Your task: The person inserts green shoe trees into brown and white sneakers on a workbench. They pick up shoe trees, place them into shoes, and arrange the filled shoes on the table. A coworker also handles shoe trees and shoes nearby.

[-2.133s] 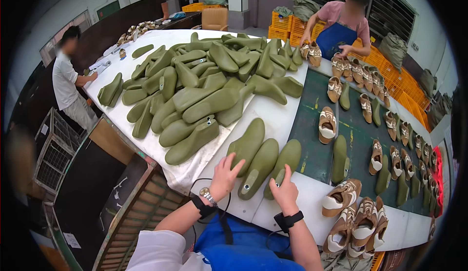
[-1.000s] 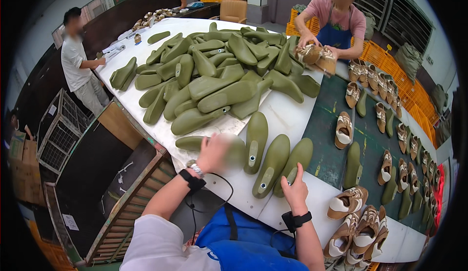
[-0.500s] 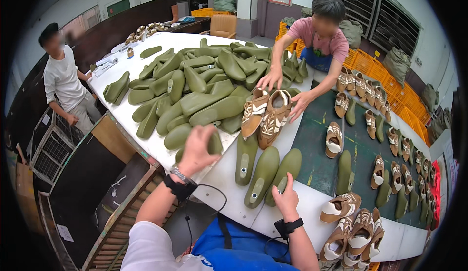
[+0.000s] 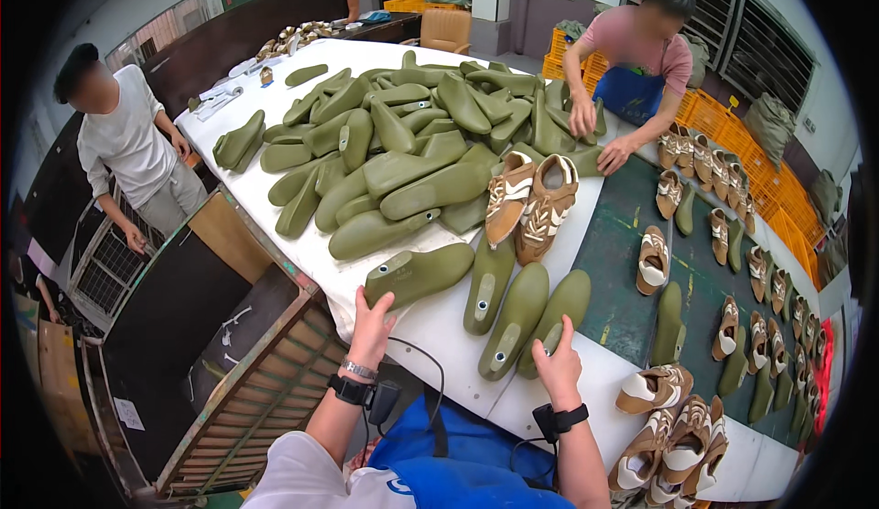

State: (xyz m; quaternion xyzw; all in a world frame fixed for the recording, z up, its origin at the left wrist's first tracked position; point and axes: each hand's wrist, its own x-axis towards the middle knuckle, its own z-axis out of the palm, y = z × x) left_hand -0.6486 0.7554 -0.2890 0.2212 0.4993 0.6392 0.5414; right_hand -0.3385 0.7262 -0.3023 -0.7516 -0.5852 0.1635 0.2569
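The olive-green shoe last (image 4: 419,274) lies on its side at the near edge of the white counter (image 4: 430,326), lower centre of the frame, heel end toward the left hand (image 4: 371,328). That hand rests on the last's near end with fingers spread over it, touching but not clamped around it. Just right of it three more green lasts (image 4: 513,312) lie side by side, toes pointing away. The right hand (image 4: 557,365) presses on the near end of the rightmost one, index finger raised and the other fingers curled loosely; it closes on nothing.

Judging by the layout, the work looks early. Only these four lasts are drawn out to the near edge, while a large heap of green lasts (image 4: 403,143) fills the upper centre of the counter, unsorted. A pair of brown-and-white shoes (image 4: 531,200) lies at the heap's near rim, just beyond the row of three.

To the right, on the dark green mat (image 4: 632,234), finished shoes (image 4: 732,253) and single lasts stand in loose rows. More brown-and-white shoes (image 4: 673,427) cluster at lower right. A person in a pink shirt (image 4: 632,60) leans over the heap from the far side. Another person in white (image 4: 128,152) stands at upper left beside a wooden crate (image 4: 211,326).
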